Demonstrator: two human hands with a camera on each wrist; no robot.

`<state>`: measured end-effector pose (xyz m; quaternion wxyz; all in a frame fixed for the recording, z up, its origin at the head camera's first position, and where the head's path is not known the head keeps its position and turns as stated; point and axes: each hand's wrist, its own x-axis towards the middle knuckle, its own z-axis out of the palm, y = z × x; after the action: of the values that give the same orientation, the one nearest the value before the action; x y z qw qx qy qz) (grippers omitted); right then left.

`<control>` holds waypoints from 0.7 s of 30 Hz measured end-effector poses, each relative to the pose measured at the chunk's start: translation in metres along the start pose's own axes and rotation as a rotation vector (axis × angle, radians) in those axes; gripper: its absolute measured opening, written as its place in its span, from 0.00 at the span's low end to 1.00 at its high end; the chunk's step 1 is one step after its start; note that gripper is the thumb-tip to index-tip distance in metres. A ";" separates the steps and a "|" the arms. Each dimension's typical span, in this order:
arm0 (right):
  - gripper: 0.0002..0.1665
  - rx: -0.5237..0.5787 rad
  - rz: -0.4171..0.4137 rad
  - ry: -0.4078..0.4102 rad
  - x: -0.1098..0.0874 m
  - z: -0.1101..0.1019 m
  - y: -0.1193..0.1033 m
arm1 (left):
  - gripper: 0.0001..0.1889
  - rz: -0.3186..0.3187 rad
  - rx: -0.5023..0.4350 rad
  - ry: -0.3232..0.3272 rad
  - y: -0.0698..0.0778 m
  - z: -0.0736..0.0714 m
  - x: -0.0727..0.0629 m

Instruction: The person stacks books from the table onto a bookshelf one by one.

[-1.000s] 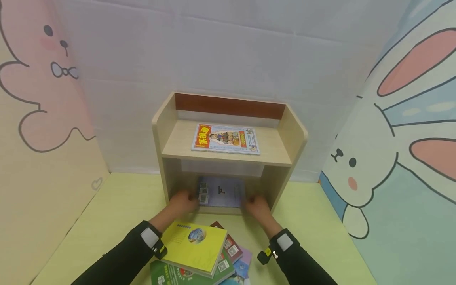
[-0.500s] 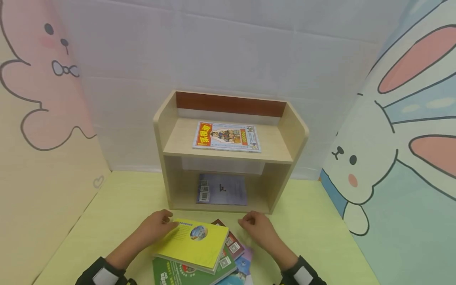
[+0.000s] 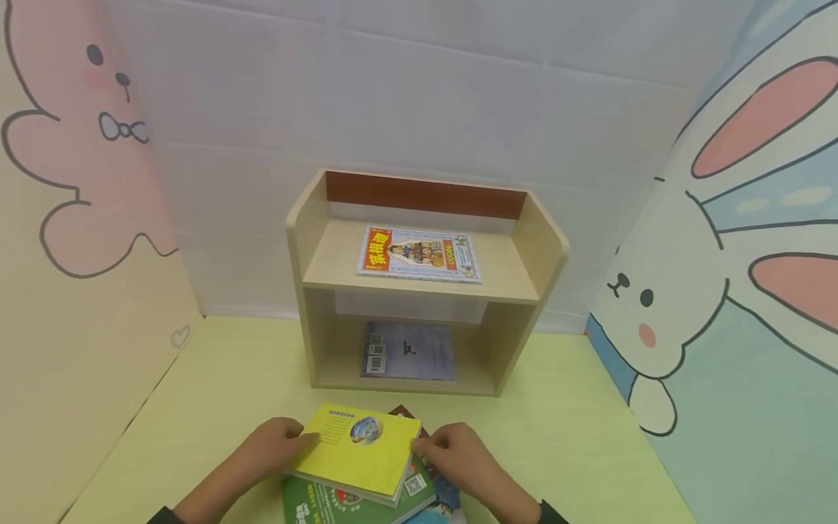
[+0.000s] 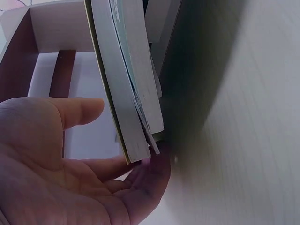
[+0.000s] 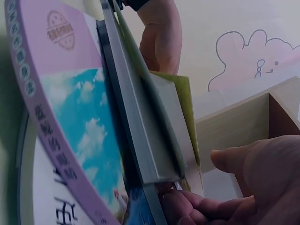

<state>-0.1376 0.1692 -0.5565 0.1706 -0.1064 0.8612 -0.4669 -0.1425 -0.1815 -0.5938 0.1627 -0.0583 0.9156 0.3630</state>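
Observation:
A thick yellow book lies on top of a loose pile, over a green book and a dark red book. At its left edge is my left hand, thumb over the cover; the left wrist view shows fingers bent at the book's corner and a slight gap under the thumb. My right hand is at the right edge, and in the right wrist view its thumb stands off the yellow cover while the fingers touch beneath. Parts of the lower books are hidden.
Behind the pile stands a two-tier wooden shelf. A comic-style book lies flat on its upper board, and a grey-blue book lies on the lower one. A purple-edged book sits low in the pile. Walls enclose the pale yellow table.
Both hands have drawn back from the lower shelf, where the grey-blue book stays. They have come down to opposite sides of the yellow book, the right hand moving in leftward.

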 end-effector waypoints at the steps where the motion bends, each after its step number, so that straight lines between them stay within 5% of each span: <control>1: 0.22 0.010 0.003 -0.001 0.001 0.002 0.000 | 0.27 -0.003 -0.003 0.002 0.000 0.000 -0.001; 12: 0.12 0.135 0.034 0.049 -0.004 0.011 0.003 | 0.16 0.007 -0.098 0.064 0.005 0.002 -0.009; 21: 0.20 0.143 0.034 0.104 -0.011 0.001 0.012 | 0.18 -0.070 -0.419 0.041 0.010 0.007 -0.022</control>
<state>-0.1272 0.1790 -0.5646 0.1407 -0.0548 0.8351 -0.5290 -0.1223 -0.1698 -0.5842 0.1409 -0.1301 0.8205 0.5385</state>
